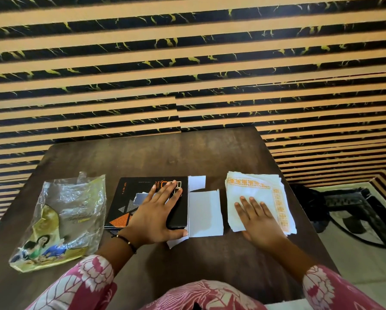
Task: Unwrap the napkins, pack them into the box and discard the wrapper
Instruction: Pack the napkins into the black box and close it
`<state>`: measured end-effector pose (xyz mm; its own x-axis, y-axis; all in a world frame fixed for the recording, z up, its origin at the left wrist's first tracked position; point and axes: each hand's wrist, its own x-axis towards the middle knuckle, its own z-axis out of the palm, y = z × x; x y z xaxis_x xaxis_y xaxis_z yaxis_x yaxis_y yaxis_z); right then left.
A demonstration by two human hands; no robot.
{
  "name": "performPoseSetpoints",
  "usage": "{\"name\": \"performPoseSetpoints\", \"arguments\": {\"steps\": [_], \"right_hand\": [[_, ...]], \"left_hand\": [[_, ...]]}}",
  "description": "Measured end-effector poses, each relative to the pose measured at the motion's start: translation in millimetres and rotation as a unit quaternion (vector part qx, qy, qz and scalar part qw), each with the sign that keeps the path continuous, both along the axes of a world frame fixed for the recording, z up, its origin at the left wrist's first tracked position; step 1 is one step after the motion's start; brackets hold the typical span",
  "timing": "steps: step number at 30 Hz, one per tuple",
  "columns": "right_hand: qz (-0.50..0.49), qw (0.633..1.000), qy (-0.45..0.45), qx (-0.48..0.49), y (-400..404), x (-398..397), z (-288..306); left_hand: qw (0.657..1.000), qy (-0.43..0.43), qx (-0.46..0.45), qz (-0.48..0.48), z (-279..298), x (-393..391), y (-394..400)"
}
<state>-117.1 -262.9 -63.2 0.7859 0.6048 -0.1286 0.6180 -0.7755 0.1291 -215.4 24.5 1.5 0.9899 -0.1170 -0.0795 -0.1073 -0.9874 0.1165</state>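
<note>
Right hand [258,220] fingers [252,203] spread flat on napkins [250,189], left hand [156,213] spread flat on box [125,198], wrapper [62,220] far left on surface [209,153]

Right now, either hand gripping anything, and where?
No grip. Left hand lies flat on the box top; right hand flat on the napkins.

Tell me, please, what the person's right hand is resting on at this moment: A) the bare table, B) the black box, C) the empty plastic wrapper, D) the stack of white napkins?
D: the right hand lies flat on the stack of white napkins, while the left hand presses on the black box.
</note>
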Motion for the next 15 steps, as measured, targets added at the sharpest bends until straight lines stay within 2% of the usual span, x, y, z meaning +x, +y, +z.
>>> {"name": "performPoseSetpoints", "arguments": {"steps": [4,6,12,14,15], "right_hand": [[-0.002,0.999,0.02,-0.027,7.5,-1.0,19.5],[-0.022,0.999,0.042,-0.002,7.8,2.1,29.9],[-0.109,0.969,0.054,0.215,0.0,23.5,68.6],[-0.14,0.949,0.044,0.279,-2.9,30.5,85.9],[-0.151,0.941,0.029,0.301,-3.3,32.3,94.2]], "left_hand": [[1.0,-0.001,-0.006,-0.004,1.1,-2.2,-1.2],[1.0,-0.002,-0.005,-0.008,1.0,-2.4,-1.0],[1.0,-0.013,-0.009,-0.013,-2.3,2.7,0.0],[0.998,-0.045,-0.047,-0.009,3.8,4.2,-9.5],[0.993,-0.064,-0.096,0.005,7.5,4.1,-18.8]]}}
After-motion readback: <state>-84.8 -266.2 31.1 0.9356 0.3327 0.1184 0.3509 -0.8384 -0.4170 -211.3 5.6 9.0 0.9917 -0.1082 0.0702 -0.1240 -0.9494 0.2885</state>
